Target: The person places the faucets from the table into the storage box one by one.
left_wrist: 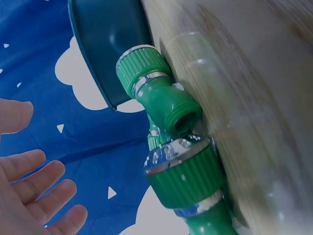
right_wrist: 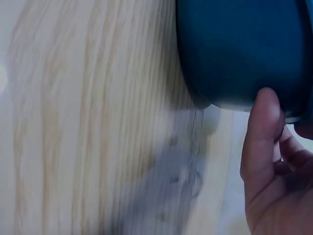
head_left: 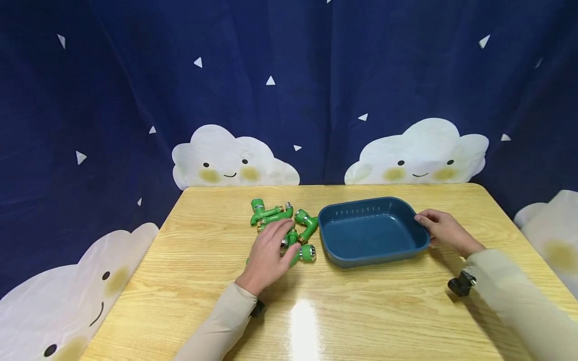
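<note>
A dark blue plastic basin (head_left: 370, 236) sits right of the table's middle. My right hand (head_left: 446, 231) grips its right rim, the thumb (right_wrist: 266, 110) on the inner side and the other fingers outside. To the basin's left lies a loose pile of green valves (head_left: 276, 216) with ribbed knobs and brass or chrome ends. My left hand (head_left: 267, 258) hovers over the near side of this pile, fingers spread, and hides part of it. In the left wrist view the fingers are apart from the nearest green valve (left_wrist: 188, 181), and the palm holds nothing.
The wooden table (head_left: 189, 281) carries the pile and the basin. One green valve (head_left: 308, 224) lies right against the basin's left side. Behind the table hangs a dark blue curtain (head_left: 289, 100) with white clouds and triangles.
</note>
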Demonstrator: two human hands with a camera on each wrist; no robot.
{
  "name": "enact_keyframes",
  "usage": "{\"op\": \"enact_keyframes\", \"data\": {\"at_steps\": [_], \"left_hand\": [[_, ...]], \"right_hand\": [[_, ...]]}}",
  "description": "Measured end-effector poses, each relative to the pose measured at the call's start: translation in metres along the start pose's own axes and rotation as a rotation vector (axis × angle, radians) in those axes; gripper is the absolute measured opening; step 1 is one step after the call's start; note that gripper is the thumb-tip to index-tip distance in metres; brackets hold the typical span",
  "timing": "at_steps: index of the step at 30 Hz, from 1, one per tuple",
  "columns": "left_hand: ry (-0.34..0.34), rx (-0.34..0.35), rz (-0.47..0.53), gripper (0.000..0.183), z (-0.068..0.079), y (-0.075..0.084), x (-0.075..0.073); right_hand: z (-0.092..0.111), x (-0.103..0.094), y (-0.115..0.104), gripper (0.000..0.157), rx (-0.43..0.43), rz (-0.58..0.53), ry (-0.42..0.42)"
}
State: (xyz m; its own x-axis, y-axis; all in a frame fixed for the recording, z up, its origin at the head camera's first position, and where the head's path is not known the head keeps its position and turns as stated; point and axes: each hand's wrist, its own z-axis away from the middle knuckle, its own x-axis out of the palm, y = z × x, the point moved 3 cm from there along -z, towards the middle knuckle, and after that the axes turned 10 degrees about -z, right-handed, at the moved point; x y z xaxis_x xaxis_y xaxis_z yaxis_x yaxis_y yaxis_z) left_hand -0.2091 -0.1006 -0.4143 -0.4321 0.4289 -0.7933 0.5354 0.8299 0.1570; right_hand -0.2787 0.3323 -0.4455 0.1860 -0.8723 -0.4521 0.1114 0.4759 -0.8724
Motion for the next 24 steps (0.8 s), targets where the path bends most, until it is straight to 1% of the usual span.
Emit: {"op": "enact_keyframes", "data": {"at_steps": [4, 8, 17, 24], "left_hand": [[0.003, -0.004, -0.011, 0.049, 0.001, -0.003, 0.000], [0.006, -0.005, -0.019, 0.049, 0.001, -0.004, 0.001], [0.002, -0.008, -0.025, 0.048, -0.001, -0.003, -0.001], [0.018, -0.007, -0.019, 0.049, -0.002, -0.003, -0.003]], "right_hand": [[0.001, 0.007, -0.005, 0.050, -0.013, -0.003, -0.002], [0.000, 0.010, -0.007, 0.048, -0.025, -0.003, -0.001], [-0.002, 0.017, -0.007, 0.047, -0.003, -0.041, -0.030], [-0.001, 0.018, -0.009, 0.046, -0.009, -0.045, -0.041]]}}
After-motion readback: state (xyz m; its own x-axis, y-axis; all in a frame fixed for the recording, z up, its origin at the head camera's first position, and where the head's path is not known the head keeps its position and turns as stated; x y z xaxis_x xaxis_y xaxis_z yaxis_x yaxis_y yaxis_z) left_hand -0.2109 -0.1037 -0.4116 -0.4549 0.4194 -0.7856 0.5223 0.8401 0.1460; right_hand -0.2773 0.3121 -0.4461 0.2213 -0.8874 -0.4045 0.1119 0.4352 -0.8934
